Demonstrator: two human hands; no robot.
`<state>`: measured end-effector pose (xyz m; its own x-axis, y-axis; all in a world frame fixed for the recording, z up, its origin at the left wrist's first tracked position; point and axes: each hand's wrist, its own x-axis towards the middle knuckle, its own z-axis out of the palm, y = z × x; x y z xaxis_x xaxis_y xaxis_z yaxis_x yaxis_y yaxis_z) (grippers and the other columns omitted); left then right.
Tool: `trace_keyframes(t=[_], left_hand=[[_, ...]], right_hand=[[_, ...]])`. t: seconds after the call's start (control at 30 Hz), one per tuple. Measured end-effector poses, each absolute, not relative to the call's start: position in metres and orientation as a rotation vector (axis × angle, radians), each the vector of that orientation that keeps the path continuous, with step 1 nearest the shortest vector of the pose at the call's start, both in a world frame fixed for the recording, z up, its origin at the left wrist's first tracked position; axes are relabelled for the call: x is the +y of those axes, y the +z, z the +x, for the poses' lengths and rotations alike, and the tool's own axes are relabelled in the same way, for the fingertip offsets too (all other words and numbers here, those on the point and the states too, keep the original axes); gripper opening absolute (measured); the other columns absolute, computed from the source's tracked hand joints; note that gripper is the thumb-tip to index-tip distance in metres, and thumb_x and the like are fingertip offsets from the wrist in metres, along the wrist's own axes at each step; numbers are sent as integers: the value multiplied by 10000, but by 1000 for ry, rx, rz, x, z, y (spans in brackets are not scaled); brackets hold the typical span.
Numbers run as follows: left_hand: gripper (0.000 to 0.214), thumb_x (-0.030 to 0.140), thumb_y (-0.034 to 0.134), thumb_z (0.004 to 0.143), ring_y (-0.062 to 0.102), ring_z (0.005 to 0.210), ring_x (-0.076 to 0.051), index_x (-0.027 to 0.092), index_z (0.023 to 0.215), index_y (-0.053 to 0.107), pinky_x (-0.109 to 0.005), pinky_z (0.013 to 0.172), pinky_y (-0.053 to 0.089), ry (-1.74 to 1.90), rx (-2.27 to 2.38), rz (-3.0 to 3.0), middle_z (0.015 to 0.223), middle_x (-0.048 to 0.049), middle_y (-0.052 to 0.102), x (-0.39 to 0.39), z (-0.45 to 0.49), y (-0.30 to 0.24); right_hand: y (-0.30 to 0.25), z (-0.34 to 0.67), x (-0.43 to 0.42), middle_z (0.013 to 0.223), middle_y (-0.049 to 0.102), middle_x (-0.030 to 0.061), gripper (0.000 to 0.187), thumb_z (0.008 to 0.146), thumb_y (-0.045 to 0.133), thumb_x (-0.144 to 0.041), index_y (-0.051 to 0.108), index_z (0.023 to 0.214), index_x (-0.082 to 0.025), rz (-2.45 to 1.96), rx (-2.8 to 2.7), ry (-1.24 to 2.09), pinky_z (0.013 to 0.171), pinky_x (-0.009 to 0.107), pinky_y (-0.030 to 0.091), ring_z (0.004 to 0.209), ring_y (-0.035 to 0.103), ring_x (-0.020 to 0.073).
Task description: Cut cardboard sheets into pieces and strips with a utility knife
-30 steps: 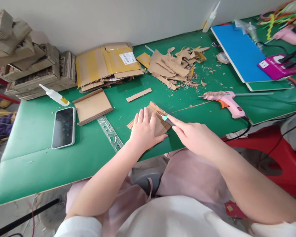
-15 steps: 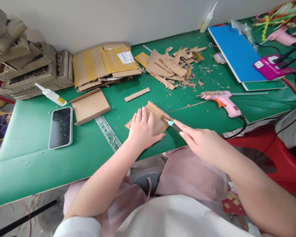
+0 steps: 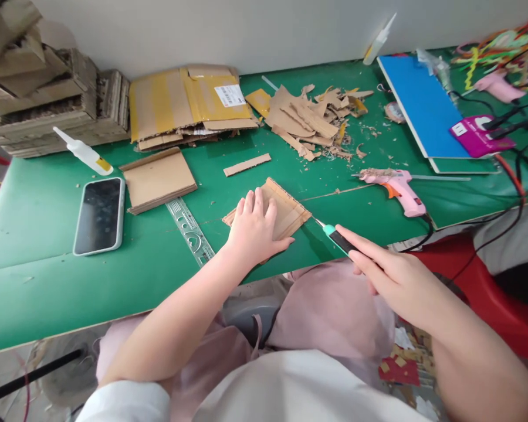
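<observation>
Under my left hand [image 3: 253, 228] lies a small cardboard piece [image 3: 288, 205], pressed flat on the green table near its front edge. The fingers of that hand are spread, and its palm hides part of the cardboard. My right hand [image 3: 387, 269] is closed around a craft knife [image 3: 339, 237] with a teal and black handle. The blade tip is at the right corner of the cardboard; whether it touches cannot be made out. Left of my left hand, a clear stencil ruler [image 3: 190, 233] lies partly beneath a second cardboard piece [image 3: 161, 179] with a raised edge.
A phone [image 3: 99, 215] and a glue bottle [image 3: 83, 151] lie at left. A cardboard strip [image 3: 247, 164], scraps [image 3: 308, 120] and flattened cardboard [image 3: 158, 105] lie behind. On the right are a pink glue gun [image 3: 396, 186], a blue board [image 3: 422, 105] and a magenta power strip [image 3: 479, 135] with cables.
My right hand has drawn the craft knife right and toward me, from the cardboard's edge to just off its corner. My left hand stays on the cardboard. The view has shifted slightly.
</observation>
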<state>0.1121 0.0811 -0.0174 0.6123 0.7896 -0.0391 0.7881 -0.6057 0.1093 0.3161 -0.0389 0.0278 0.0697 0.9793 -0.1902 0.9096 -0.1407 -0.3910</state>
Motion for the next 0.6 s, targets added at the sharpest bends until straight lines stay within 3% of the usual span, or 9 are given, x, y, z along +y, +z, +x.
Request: trace_keyframes(t=[0.13, 0.23, 0.4, 0.6], left_hand=[[792, 597, 597, 730, 312, 1327, -445, 106, 1331, 438, -529, 1055, 283, 67, 1319, 2718, 1458, -272, 307, 80, 111, -15], [767, 594, 610, 716, 330, 1319, -428, 139, 1314, 454, -536, 1035, 303, 105, 1332, 2723, 1455, -245, 330, 79, 111, -15], [742, 597, 587, 731, 316, 1322, -441, 140, 1303, 466, -618, 1015, 275, 112, 1345, 2708, 1451, -268, 319, 77, 111, -17], [777, 578, 610, 723, 324, 1318, -446, 115, 1321, 434, -595, 1008, 300, 148, 1319, 2720, 1438, -305, 315, 77, 111, -18]], right_hand=[[31, 303, -22, 629, 676, -19, 471, 945, 294, -386, 428, 1385, -288, -2119, -1951, 727, 536, 230, 486, 479, 603, 120], [31, 290, -3, 689, 693, -21, 469, 940, 286, -355, 419, 1387, -307, -2126, -2031, 698, 550, 222, 481, 503, 610, 114], [33, 276, 22, 705, 696, 1, 491, 922, 287, -339, 400, 1400, -324, -2216, -2148, 538, 504, 233, 441, 503, 605, 140], [34, 268, 42, 699, 691, 4, 496, 921, 278, -340, 374, 1408, -353, -2261, -2225, 510, 521, 239, 420, 512, 600, 149]])
